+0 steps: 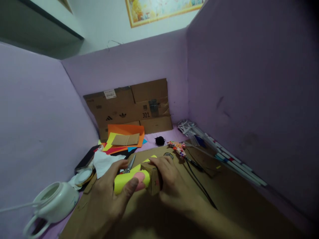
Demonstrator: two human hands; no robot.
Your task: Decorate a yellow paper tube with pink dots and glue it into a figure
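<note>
My left hand [112,189] is closed around a piece of bright yellow paper [122,182], which curves over and bears a pink rounded patch [139,179] near my thumb. Against its right end sits a small folded brown cardboard piece [155,182], gripped by my right hand [169,181] with the fingers over its top. Whether the yellow paper and the cardboard are joined, I cannot tell. Just behind the paper lie scissors [131,163], their handles partly hidden. A glue gun covered in a colourful pattern [177,147] rests beyond my right hand, its black cord trailing toward me.
A cardboard sheet [236,205] covers the work surface. At left stand a white teapot-like pot [56,202] and crumpled white paper [106,162]. Coloured paper sheets [126,129], black yarn [159,140] and a flattened carton [149,106] are at the back. White rods [239,166] line the right wall.
</note>
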